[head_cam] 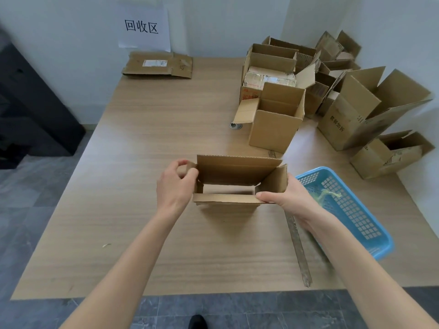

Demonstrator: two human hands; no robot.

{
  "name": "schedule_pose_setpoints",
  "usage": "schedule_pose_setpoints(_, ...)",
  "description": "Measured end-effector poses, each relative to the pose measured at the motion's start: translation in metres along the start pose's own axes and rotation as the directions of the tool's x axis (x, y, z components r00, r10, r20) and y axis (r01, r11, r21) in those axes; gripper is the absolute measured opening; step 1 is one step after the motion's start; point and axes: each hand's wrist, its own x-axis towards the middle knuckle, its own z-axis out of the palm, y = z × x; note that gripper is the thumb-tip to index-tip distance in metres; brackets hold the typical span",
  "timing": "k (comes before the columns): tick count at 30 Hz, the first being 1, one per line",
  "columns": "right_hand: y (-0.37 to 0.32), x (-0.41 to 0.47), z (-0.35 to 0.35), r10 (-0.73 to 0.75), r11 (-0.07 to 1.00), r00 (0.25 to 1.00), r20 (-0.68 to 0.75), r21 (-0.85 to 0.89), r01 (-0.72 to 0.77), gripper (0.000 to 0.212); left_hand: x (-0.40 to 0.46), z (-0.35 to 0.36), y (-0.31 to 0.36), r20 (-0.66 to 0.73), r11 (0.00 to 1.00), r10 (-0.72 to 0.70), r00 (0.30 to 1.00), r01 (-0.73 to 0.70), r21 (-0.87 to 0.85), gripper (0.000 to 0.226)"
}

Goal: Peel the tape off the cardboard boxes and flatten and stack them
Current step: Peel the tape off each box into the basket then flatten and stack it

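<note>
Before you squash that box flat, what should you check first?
1. Both hands hold the open box: ok. Left hand grips its left flap, right hand its right end.
2. Box is empty: ok, nothing shows inside.
3. Tape all off this box: cannot tell, its underside is hidden.
4. Table has space in front for flattening: ok.
5. Peeled tape strip lying beside the blue basket, not in it: not ok.
6. Flattened box at the far edge, ready for stacking: ok.
</note>
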Motion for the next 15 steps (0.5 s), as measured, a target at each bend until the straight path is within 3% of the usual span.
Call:
schedule_pose_setpoints(6, 0.008, 0.000, 0.000, -0.162, 0.975, 0.986, -0.047, 0.147, 0.168, 0.073, -0.010, -0.004, -0.017, -0.009, 0.952, 0.117, 0.993, -0.114, -0.284, 0.049)
schedule_pose_setpoints(9, 0.008, 0.001, 0.010, -0.042, 0.936, 0.997, -0.061, 0.347, 0.060, 0.065, -0.021, -0.005, -0.022, -0.019, 0.923, 0.132, 0.991, -0.130, -0.362, 0.034)
schedule_pose_setpoints(11, 0.019, 0.004, 0.022, 0.100, 0.939, 0.983, -0.151, 0.341, -0.044, 0.054, -0.029, 0.000, -0.035, 0.023, 0.908, 0.058, 0.998, -0.043, -0.416, 0.030)
schedule_pose_setpoints(13, 0.041, 0.003, 0.035, 0.120, 0.965, 0.971, -0.205, 0.254, -0.065, 0.023, -0.035, 0.008, -0.057, 0.055, 0.949, 0.006, 0.998, 0.011, -0.314, 0.026)
schedule_pose_setpoints(14, 0.052, 0.001, 0.041, 0.123, 0.969, 0.973, -0.195, 0.235, -0.075, 0.018, -0.037, 0.013, -0.073, 0.047, 0.978, 0.009, 0.999, 0.001, -0.207, 0.018)
schedule_pose_setpoints(15, 0.062, 0.001, 0.046, 0.134, 0.965, 0.976, -0.170, 0.247, -0.089, 0.027, -0.038, 0.016, -0.089, 0.053, 0.996, 0.023, 0.998, -0.019, -0.085, 0.007)
